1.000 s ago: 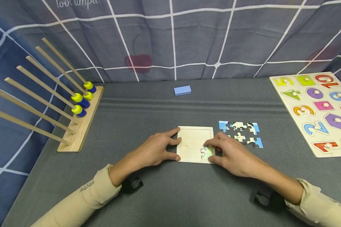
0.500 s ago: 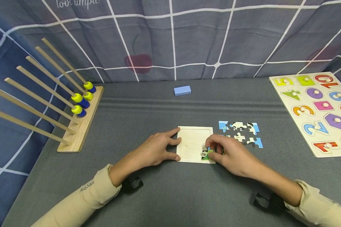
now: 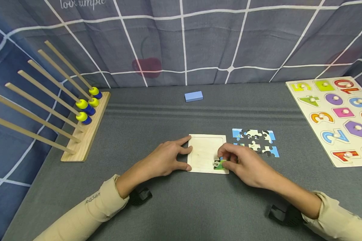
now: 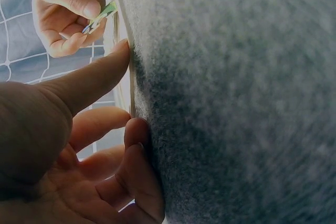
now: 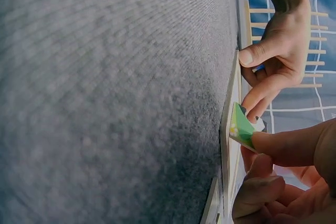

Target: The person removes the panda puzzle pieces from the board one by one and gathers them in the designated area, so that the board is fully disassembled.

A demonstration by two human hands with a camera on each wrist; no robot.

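A square pale wooden puzzle tray [image 3: 200, 152] lies flat on the grey table. My left hand [image 3: 163, 159] rests beside it, with the thumb and fingertips touching its left edge. Between thumb and fingers, my right hand [image 3: 248, 167] pinches a puzzle piece [image 3: 218, 164] over the tray's lower right corner. That piece shows green with black and white; in the right wrist view the same puzzle piece [image 5: 241, 124] stands tilted against the tray's surface. Several loose panda puzzle pieces [image 3: 253, 134] lie right of the tray, some partly hidden behind my right hand.
A wooden peg stand [image 3: 92, 129] with yellow and blue beads stands at the left. A blue block [image 3: 194, 96] lies toward the back, before a grid-patterned curtain [image 3: 208, 40]. At the right lies a number and shape board [image 3: 325, 134] with knobs.
My right hand has turned the puzzle piece from a paler look to its green, black and white picture over the same corner. The left hand stays at the tray's edge.
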